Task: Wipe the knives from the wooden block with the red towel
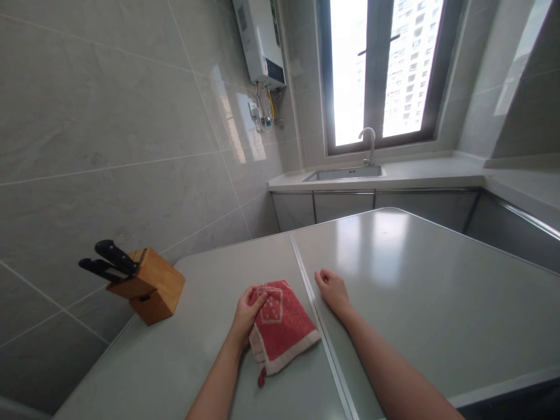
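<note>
- okay, we see a left hand [247, 318] on a folded red terry towel [282, 329], fingers bent over the towel's upper edge
- its grip is partly closed, but we can't tell if it is really pinching the cloth or only resting on it
- the towel lies flat on a pale grey surface [144, 356], under the left hand, with a white border along its lower edge and a small red hanging loop [261, 378] dangling off the bottom corner
- a faded square pattern with dots shows on the towel's top face, partly beside the left fingers [258, 296]
- the right hand [333, 291] rests on the surface, fingers loosely curled, grip open and holding nothing
- a metal seam strip [317, 321] runs along the surface between the two hands, with the towel just beside it and the right fingertips near it
- a wooden knife block [151, 286] stands near the surface's far left edge, well apart from the hands, with two black-handled knives [114, 258] in it
- farther off we see a steel sink [345, 173] with a curved faucet [370, 144] under a window [380, 70], low cabinets [343, 205] below, and a wall-mounted water heater [260, 44] on the grey tile wall [100, 99]
</note>
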